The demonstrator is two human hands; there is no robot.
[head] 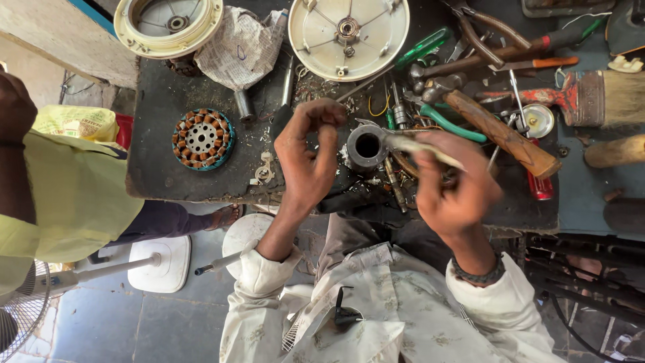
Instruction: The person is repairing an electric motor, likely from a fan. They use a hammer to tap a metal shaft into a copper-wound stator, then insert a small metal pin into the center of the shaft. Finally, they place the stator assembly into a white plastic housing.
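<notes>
Setting: small repair workshop for electric fans; dark, grimy workbench (pixel 161 168) strewn with metal filings; wound copper stator (pixel 203 139); two cream round motor housings (pixel 348 30); wooden-handled hammer (pixel 500 128); green-handled pliers (pixel 447 121); screwdrivers (pixel 537 64); broad paintbrush (pixel 598 97); pedestal fan base (pixel 161 263) and wire fan guard (pixel 20 316) on the tiled floor.

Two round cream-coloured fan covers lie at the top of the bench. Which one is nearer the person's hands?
The closed disc-shaped cover with ribs radiating from its centre hub, directly above the left hand. The other cover, an open ring, lies farther off at the bench's left corner.
</notes>
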